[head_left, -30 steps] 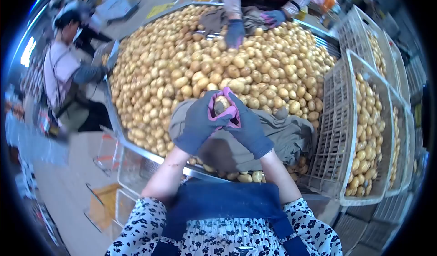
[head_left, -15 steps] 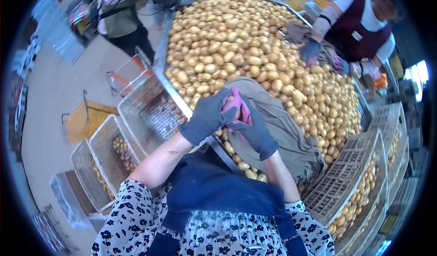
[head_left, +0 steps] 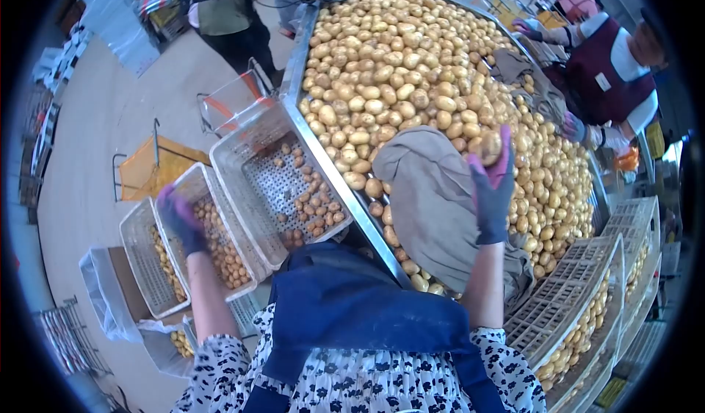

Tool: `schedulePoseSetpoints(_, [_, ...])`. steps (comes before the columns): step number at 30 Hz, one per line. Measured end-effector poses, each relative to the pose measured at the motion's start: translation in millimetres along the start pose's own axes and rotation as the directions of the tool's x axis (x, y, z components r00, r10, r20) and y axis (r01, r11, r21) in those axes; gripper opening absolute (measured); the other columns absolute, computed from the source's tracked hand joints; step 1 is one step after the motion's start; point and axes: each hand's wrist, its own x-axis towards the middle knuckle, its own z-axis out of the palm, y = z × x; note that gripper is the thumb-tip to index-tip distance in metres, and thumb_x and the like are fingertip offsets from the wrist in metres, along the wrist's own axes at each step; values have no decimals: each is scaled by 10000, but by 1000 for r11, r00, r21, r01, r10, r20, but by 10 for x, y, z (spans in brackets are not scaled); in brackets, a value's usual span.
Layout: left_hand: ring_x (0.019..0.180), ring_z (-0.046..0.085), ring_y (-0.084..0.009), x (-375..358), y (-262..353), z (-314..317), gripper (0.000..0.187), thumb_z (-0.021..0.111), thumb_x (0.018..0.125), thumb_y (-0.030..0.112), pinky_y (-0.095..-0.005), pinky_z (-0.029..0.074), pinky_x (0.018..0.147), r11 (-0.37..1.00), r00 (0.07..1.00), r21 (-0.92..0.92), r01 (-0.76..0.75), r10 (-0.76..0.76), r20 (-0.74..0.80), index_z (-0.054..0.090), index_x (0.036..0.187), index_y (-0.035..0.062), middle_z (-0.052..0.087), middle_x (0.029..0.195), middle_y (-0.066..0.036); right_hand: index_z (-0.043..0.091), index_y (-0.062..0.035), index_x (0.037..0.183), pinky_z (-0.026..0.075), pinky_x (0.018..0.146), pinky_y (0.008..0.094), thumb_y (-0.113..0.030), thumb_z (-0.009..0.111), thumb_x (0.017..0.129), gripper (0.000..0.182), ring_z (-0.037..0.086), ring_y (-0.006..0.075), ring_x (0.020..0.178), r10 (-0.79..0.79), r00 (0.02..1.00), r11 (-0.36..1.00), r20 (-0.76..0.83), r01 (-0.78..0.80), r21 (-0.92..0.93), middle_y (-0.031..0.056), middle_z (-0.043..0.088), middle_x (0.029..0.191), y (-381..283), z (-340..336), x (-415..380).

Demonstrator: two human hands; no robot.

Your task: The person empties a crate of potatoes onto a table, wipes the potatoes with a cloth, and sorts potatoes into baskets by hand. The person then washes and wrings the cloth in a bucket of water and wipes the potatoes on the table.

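My right hand (head_left: 493, 185), in a grey glove with purple fingers, is raised above a grey-brown cloth (head_left: 429, 192). Between its thumb and fingers sits a potato (head_left: 488, 148). The cloth is spread over the near edge of a big heap of potatoes (head_left: 396, 67). Far to the left, my left hand (head_left: 182, 220), gloved alike, is stretched out over the plastic crates. Motion smears its fingers, and I cannot make out anything in them. Beneath and beside it is a crate (head_left: 239, 255) with small potatoes inside.
A metal-edged table (head_left: 301, 115) bears the heap. Left of it stand a larger crate (head_left: 246, 156) partly filled with small potatoes and a narrow crate (head_left: 136, 229). Upright crates (head_left: 573, 288) line the right. Co-workers stand across the table (head_left: 606, 75) and at upper left (head_left: 228, 16).
My hands were together over the cloth and have parted. The left swung out left above the crates; the right moved right with a potato. The view shifted slightly.
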Motion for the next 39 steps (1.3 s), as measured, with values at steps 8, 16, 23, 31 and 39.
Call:
schedulePoseSetpoints(8, [1157, 449, -379, -101, -886, -1117, 864, 554, 714, 609, -499, 377, 913, 16, 717, 888, 460, -596, -361, 241, 1413, 208, 363, 1371, -169, 373, -106, 1353, 368, 980, 369, -154, 589, 832, 566, 431, 308, 1217, 82, 991, 609, -110, -137, -781, 184, 447, 1309, 368, -1350, -504])
schedulePoseSetpoints(16, [1220, 363, -387, 396, -549, 749, 497, 359, 923, 377, -529, 314, 959, 325, 942, 945, 34, -328, 79, 317, 1376, 179, 244, 1406, -233, 491, -65, 1248, 445, 862, 385, -212, 503, 872, 404, 563, 334, 1007, 326, 872, 357, -366, -472, -806, 182, 579, 1114, 542, -1771, -1463])
schedulePoseSetpoints(23, [1036, 545, -282, 304, 731, 2801, 408, 414, 937, 302, -394, 426, 929, 411, 465, -470, 781, 119, 877, 478, 1211, 7, 561, 1128, -133, 501, -58, 1250, 395, 942, 321, -176, 572, 852, 421, 526, 249, 1120, 377, 855, 646, -355, -518, -561, 149, 551, 1210, 287, -1403, -1688])
schedulePoseSetpoints(31, [1147, 502, -306, -745, 1973, 3260, 581, 358, 931, 442, -418, 330, 1033, -137, -132, 237, 962, 524, 842, 395, 1308, 1, 484, 1272, -197, 497, -22, 1240, 380, 961, 338, -156, 533, 878, 388, 513, 283, 1118, 266, 881, 432, -392, -472, -768, 163, 545, 1200, 392, -1810, -1816])
schedulePoseSetpoints(39, [918, 593, -268, -281, 1520, 2740, 794, 415, 823, 639, -406, 424, 921, -370, 157, 8, 929, 415, 896, 439, 1265, -20, 632, 988, -146, 498, 7, 1232, 372, 963, 305, -144, 546, 871, 394, 497, 213, 1157, 318, 871, 582, -375, -492, -648, 146, 555, 1206, 447, -1653, -1591])
